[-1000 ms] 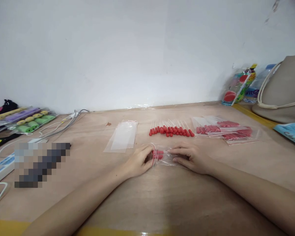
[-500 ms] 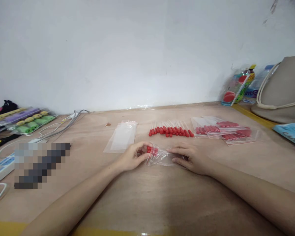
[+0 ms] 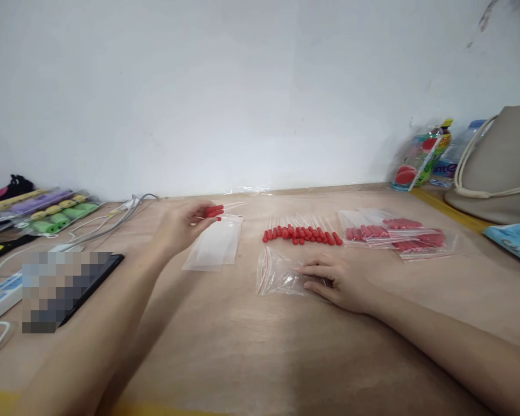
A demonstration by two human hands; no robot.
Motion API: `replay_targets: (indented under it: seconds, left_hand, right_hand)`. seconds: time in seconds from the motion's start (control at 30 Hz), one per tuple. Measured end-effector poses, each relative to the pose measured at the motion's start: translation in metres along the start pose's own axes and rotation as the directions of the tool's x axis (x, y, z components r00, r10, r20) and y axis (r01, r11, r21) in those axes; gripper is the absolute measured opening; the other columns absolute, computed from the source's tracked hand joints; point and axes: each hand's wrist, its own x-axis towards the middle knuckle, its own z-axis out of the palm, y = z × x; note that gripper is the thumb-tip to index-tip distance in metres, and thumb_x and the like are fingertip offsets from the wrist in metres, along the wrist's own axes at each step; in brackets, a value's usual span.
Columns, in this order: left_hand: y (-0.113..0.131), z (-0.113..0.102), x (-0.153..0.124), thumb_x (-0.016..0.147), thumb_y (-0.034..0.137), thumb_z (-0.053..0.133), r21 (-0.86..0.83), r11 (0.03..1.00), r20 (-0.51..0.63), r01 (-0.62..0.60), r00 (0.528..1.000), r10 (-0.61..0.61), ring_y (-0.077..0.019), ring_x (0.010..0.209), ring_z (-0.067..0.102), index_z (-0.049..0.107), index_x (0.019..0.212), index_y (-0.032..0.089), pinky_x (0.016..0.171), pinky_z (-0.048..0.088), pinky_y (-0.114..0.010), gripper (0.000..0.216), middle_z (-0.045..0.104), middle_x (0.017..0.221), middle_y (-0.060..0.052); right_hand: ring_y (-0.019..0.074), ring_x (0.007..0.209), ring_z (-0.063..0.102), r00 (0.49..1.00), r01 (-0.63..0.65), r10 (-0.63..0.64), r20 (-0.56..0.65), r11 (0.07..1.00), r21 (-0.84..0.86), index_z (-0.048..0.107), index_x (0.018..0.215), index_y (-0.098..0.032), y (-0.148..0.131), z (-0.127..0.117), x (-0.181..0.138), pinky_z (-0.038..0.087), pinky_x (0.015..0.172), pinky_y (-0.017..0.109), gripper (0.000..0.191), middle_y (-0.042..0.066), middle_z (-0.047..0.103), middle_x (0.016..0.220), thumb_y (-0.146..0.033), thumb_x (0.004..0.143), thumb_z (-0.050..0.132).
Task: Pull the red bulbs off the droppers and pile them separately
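My left hand [image 3: 179, 224] is raised over the table and pinches a small bunch of red-capped clear droppers [image 3: 216, 211] above a stack of empty clear zip bags [image 3: 216, 245]. My right hand [image 3: 335, 280] lies on a crumpled clear zip bag [image 3: 274, 273] with a red seal line, fingers pressing its right end flat on the wooden table [image 3: 260, 346]. The bag looks empty. Behind it lies a row of loose red-capped droppers [image 3: 302, 232].
Several filled bags of droppers [image 3: 396, 234] lie at the right. Bottles [image 3: 420, 159] and a beige bag [image 3: 498, 167] stand at the far right, a blue packet [image 3: 513, 242] beside them. At the left are coloured items in plastic [image 3: 47, 211], cables [image 3: 112, 222] and a dark phone-like object [image 3: 67, 289].
My left hand drew the red-capped droppers out of the zip bag and lifted them up and left, over the empty bags. My right hand stayed on the bag.
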Motion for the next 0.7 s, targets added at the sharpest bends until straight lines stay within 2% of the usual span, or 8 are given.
replay_targets:
  seconds: [0.1, 0.23, 0.37, 0.43, 0.57, 0.63, 0.7]
  left_hand:
    - [-0.002, 0.037, 0.005, 0.084, 0.031, 0.047, 0.105, 0.993, 0.024, -0.045, 0.999, 0.043, -0.0187, 0.093, 0.059, 0.057, 0.105, 0.02, 0.087, 0.046, -0.038, 0.025, 0.062, 0.106, -0.004]
    - [-0.001, 0.082, 0.006, 0.081, 0.013, 0.047, 0.183, 0.974, 0.193, -0.134, 0.976, 0.099, -0.0206, 0.092, 0.058, 0.059, 0.103, 0.024, 0.083, 0.045, -0.035, 0.027, 0.062, 0.1, -0.006]
    - [0.005, 0.103, 0.001, 0.08, 0.009, 0.044, 0.287, 0.934, 0.361, -0.211, 0.927, 0.098, -0.0199, 0.085, 0.058, 0.057, 0.104, 0.02, 0.076, 0.046, -0.032, 0.029, 0.06, 0.094, -0.008]
    - [0.007, 0.106, -0.002, 0.081, 0.014, 0.045, 0.262, 0.943, 0.375, -0.203, 0.922, 0.094, -0.0195, 0.084, 0.058, 0.057, 0.103, 0.019, 0.075, 0.046, -0.032, 0.026, 0.059, 0.093, -0.008]
    - [0.009, 0.107, -0.008, 0.075, 0.017, 0.052, 0.06, 0.994, 0.263, -0.091, 0.962, 0.072, -0.0193, 0.091, 0.056, 0.054, 0.105, 0.019, 0.083, 0.044, -0.032, 0.03, 0.056, 0.1, -0.007]
    - [0.01, 0.11, -0.01, 0.073, 0.018, 0.053, -0.02, 0.998, 0.178, 0.055, 0.983, -0.05, -0.0189, 0.092, 0.055, 0.051, 0.108, 0.017, 0.085, 0.044, -0.033, 0.035, 0.053, 0.107, -0.008]
    - [0.011, 0.115, -0.011, 0.075, 0.023, 0.053, -0.081, 0.974, 0.134, 0.213, 0.97, -0.201, -0.0192, 0.092, 0.055, 0.048, 0.111, 0.017, 0.086, 0.044, -0.036, 0.038, 0.049, 0.113, -0.01]
  right_hand:
    - [0.0171, 0.093, 0.056, 1.0, 0.0, 0.0, 0.005, 1.0, 0.004, 0.058, 0.112, -0.023, -0.001, -0.001, 0.0, 0.046, 0.082, 0.032, 0.031, 0.008, 0.06, 0.104, -0.031, 0.084, 0.05]
    - [0.0168, 0.092, 0.056, 1.0, -0.001, 0.001, 0.009, 1.0, 0.009, 0.058, 0.112, -0.024, -0.003, -0.002, 0.001, 0.046, 0.082, 0.032, 0.031, 0.007, 0.06, 0.103, -0.031, 0.084, 0.05]
    - [0.0165, 0.091, 0.056, 1.0, 0.001, -0.001, 0.004, 1.0, 0.004, 0.059, 0.112, -0.024, -0.003, -0.001, 0.001, 0.046, 0.081, 0.031, 0.03, 0.007, 0.061, 0.102, -0.031, 0.083, 0.05]
    - [0.0164, 0.091, 0.056, 1.0, 0.001, -0.001, 0.004, 1.0, 0.004, 0.059, 0.111, -0.024, -0.002, -0.001, 0.001, 0.046, 0.081, 0.031, 0.03, 0.007, 0.061, 0.102, -0.031, 0.083, 0.05]
    - [0.0165, 0.092, 0.056, 1.0, -0.003, 0.003, 0.007, 1.0, 0.013, 0.059, 0.111, -0.023, -0.002, -0.001, 0.001, 0.046, 0.082, 0.032, 0.03, 0.007, 0.061, 0.103, -0.031, 0.083, 0.05]
    - [0.0167, 0.092, 0.056, 1.0, -0.001, 0.0, 0.012, 1.0, 0.013, 0.059, 0.112, -0.024, -0.002, -0.001, 0.001, 0.046, 0.081, 0.032, 0.031, 0.007, 0.061, 0.103, -0.031, 0.083, 0.05]
    - [0.0168, 0.091, 0.056, 1.0, -0.003, 0.003, 0.015, 1.0, 0.006, 0.058, 0.112, -0.024, -0.002, -0.001, 0.001, 0.046, 0.081, 0.032, 0.031, 0.007, 0.061, 0.103, -0.031, 0.084, 0.05]
